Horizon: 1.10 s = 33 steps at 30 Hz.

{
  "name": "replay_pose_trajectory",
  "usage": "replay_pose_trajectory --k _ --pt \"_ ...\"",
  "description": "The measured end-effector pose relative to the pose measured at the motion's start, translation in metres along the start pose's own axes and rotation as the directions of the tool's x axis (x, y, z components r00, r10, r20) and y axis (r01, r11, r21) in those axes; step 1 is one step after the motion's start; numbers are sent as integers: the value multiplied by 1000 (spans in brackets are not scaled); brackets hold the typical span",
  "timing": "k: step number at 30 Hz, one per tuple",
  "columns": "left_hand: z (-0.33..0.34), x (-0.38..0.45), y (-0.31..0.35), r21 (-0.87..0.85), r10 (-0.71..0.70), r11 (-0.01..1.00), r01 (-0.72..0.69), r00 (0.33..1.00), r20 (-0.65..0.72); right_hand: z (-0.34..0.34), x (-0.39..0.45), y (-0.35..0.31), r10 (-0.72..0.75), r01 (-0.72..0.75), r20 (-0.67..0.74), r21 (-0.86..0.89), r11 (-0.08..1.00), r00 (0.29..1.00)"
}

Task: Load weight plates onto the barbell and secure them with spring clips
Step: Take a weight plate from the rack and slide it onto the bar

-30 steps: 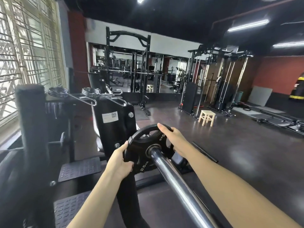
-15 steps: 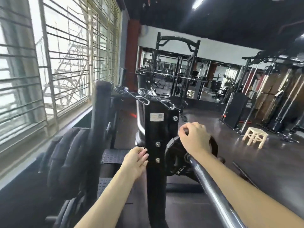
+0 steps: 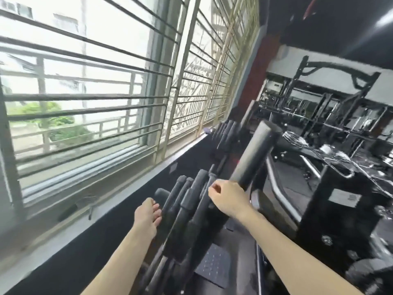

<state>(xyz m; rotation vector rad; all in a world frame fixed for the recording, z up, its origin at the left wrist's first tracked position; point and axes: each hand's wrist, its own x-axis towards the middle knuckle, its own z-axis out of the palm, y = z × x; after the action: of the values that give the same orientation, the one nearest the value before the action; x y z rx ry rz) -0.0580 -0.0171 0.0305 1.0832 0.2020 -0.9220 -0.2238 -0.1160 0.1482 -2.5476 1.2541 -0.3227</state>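
A wide window with horizontal metal bars fills the upper left of the frame, bright daylight pouring through it (green foliage and a pale building show outside). Beneath it runs a grey sill above a black lower wall. At the upper right, a dark ceiling meets a dark red wall column. Black steel gym racks stand at the right, blurred, over a dark floor

Two hands are visible, the left hand and the right hand. Under them stand about five black weight plates on edge. Right of these plates lie two spring clips.
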Motion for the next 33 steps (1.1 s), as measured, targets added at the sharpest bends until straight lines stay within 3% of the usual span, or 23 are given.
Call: replay_pose_trajectory --k 5,7,12,18,23,28,30,33 --pt "-9 64 31 70 -243 968 242 970 10 36 89 -78 22 -19 104 -35 999 994" --pt "-5 84 41 95 -361 929 357 932 21 50 120 -98 98 -87 163 -76 993 982" --pt "13 131 51 222 -499 848 481 866 30 75 169 -113 322 -267 293 -211 940 900" --pt "16 167 36 425 -655 700 574 753 61 114 197 -107 444 -404 273 -193 894 853" --pt "12 178 35 468 -726 629 620 685 68 126 202 -105 511 -468 179 -234 852 841" --pt "7 175 35 576 -673 629 522 737 68 140 210 -111 596 -572 134 -181 800 792" --pt "5 174 35 642 -614 627 442 787 57 142 212 -113 604 -598 75 -84 797 794" --pt "6 162 41 605 -540 694 391 838 78 145 209 -120 577 -575 48 -49 817 815"
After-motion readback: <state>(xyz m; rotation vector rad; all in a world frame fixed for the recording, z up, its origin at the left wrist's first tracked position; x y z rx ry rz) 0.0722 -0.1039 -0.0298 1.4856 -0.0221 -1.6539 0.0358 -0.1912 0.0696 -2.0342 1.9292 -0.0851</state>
